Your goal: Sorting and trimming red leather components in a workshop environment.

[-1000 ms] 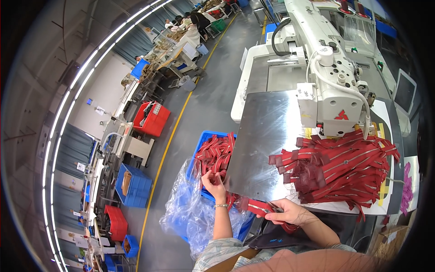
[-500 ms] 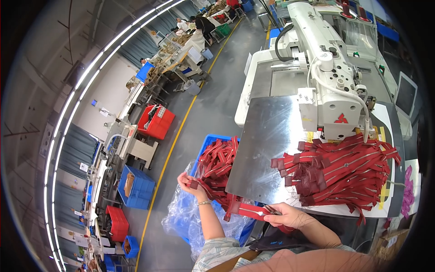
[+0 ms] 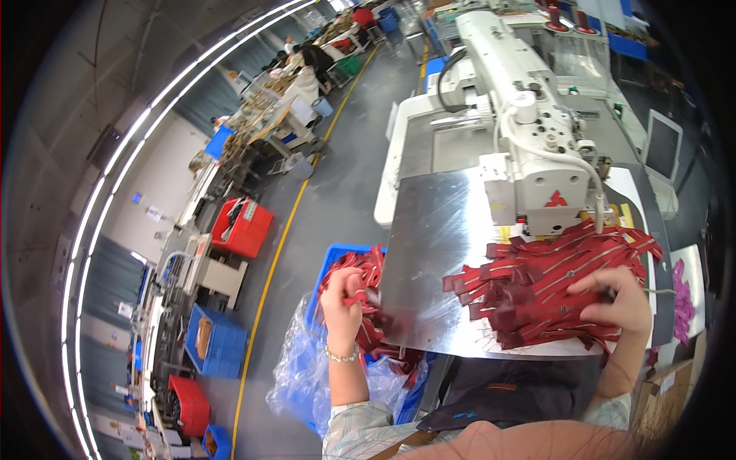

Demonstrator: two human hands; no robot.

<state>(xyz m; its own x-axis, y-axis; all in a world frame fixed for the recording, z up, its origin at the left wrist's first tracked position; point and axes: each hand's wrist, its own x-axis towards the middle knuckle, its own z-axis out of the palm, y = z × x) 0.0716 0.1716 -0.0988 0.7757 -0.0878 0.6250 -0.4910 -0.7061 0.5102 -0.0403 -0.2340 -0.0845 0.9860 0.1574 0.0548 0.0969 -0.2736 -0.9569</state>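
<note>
My left hand (image 3: 342, 295) is raised over the blue bin's near side, its fingers closed on a red zipper strip (image 3: 356, 297). The strip's lower part is smeared by motion and hard to separate from the zippers behind it. My right hand (image 3: 622, 300) is over the right part of a pile of red zipper strips (image 3: 529, 280), thumb and forefinger spread around the strips. A small dark tool (image 3: 609, 294), mostly hidden, shows between thumb and palm. The pile lies on the metal plate (image 3: 429, 253) beneath the white sewing machine's head (image 3: 548, 192).
A blue bin (image 3: 313, 308) with more red zippers and clear plastic (image 3: 287, 383) stands left of the plate. A screen (image 3: 663, 146) and purple strips (image 3: 682, 303) are at the right. Red bins (image 3: 245, 230) and blue bins (image 3: 218, 345) line the aisle's far side.
My right hand has moved from the plate's front edge onto the pile, away from the strip it held. My left hand has lifted slightly and turned. The view has shifted a little.
</note>
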